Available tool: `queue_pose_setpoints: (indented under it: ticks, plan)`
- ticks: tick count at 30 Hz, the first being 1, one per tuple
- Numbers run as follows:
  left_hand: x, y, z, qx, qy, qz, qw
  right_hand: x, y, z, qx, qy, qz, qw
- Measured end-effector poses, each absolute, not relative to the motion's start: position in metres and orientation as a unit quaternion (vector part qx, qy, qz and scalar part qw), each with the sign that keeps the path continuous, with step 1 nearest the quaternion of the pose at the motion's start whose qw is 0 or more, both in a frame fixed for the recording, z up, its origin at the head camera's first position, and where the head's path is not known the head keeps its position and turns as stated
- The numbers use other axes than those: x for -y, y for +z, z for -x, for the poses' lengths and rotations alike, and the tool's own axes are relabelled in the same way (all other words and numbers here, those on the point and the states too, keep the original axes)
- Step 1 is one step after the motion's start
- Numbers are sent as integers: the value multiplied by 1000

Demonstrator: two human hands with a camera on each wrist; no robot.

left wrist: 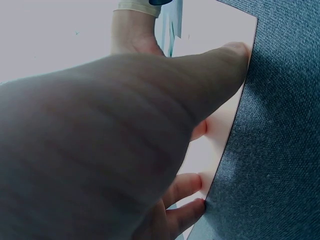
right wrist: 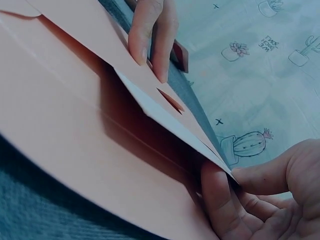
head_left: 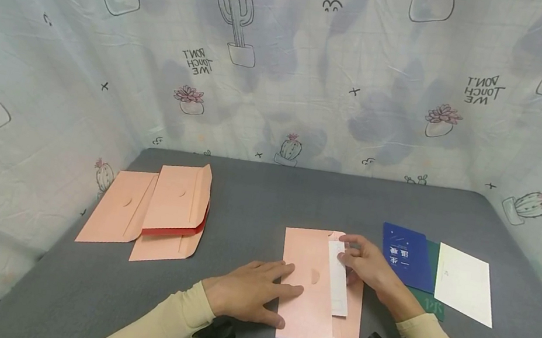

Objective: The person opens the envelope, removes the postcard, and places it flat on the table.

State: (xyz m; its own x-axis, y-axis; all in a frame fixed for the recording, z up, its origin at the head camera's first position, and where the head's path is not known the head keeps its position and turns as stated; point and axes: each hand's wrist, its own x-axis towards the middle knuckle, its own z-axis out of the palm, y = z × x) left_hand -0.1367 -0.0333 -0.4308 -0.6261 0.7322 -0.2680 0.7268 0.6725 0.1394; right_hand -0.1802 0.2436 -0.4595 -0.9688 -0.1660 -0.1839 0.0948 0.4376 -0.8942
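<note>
A pink envelope [head_left: 304, 251] lies on the grey table in front of me, its flap side folded open to the right. A white card [head_left: 336, 283] shows as a narrow strip at the envelope's mouth; the rest of it is hidden inside. My left hand [head_left: 257, 291] rests with spread fingers on the envelope's left part, near the half-round slit [right wrist: 171, 101]. At the far end of the mouth, my right hand [head_left: 365, 263] pinches the card's corner between thumb and fingers. The right wrist view shows this pinch, with the pocket gaping beneath the white card [right wrist: 150, 112].
Several pink envelopes [head_left: 118, 210] lie at the left, with a red edge [head_left: 173, 231] poking out of one. On the right are a blue card [head_left: 408, 259], a green card [head_left: 432, 305] and a white sheet [head_left: 465, 285], partly overlapping. A patterned curtain [head_left: 283, 94] stands behind the table.
</note>
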Motion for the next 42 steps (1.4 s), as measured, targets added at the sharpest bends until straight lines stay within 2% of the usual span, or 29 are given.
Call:
queue_pose_setpoints:
  ticks: [23, 42]
  plan:
    - [33, -430, 136, -901, 4, -407, 148, -246, -456, 178, -829, -546, 13, 120]
    - [33, -430, 136, -899, 6, -415, 136, -250, -460, 182, -834, -545, 5, 90]
